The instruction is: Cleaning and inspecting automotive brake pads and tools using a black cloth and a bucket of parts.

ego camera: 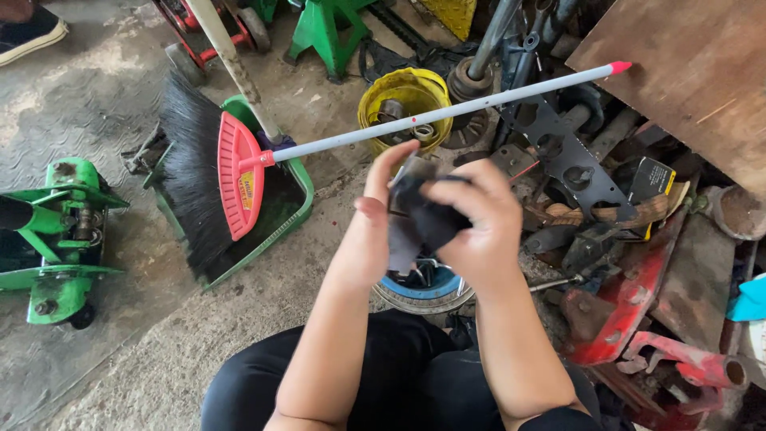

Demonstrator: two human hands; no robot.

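Both hands meet over the lap, holding a dark crumpled cloth (pixel 423 219) between them. The left hand (pixel 373 227) curls around its left side, thumb up along the top edge. The right hand (pixel 479 223) is closed over its right side. Beyond them lies a red-headed broom (pixel 231 183) in a green dustpan (pixel 291 203).

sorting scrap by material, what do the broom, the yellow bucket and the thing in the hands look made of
Broom: glossy pink plastic head, black synthetic-looking bristles, pale matte handle, metal or plastic unclear.
Yellow bucket: scuffed, grimy plastic by its look.
Dark thing held by left hand and right hand: soft, folding, likely cloth.
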